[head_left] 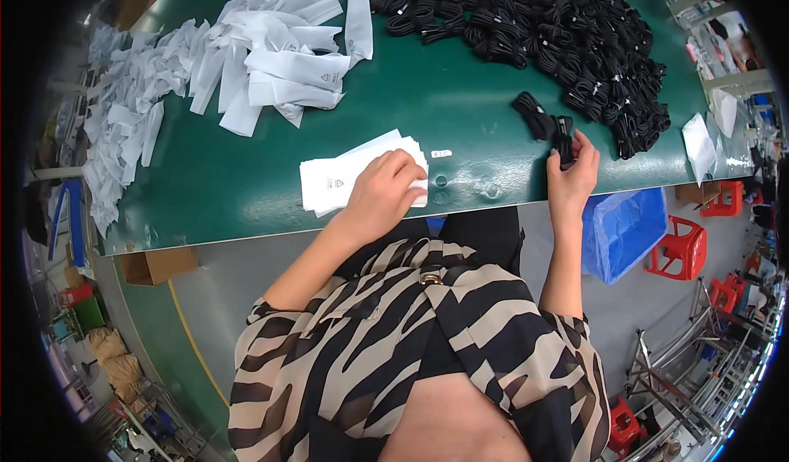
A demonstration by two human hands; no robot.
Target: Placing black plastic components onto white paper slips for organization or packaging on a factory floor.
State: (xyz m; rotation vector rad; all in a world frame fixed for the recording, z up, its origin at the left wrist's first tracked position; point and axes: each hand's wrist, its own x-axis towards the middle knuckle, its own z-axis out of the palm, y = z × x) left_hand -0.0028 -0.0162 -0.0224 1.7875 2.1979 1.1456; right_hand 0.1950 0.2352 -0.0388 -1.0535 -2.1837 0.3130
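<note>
My left hand [385, 189] rests on a neat stack of flat white paper sleeves [325, 181] near the table's front edge. Its fingers are curled and closed on the stack's right end; how many sleeves they grip is hidden. Further right, my right hand [574, 171] is closed round a coiled black cable [564, 136], thumb on one side and fingers on the other. Another coiled black cable [534, 115] lies just left of it on the table.
At the far right of the green table [246, 191] spreads a big heap of black cable bundles [567, 43]. Loose white sleeves [288, 67] pile up at the far left. Below the right edge stand a blue-lined bin [629, 232] and a red stool [680, 247].
</note>
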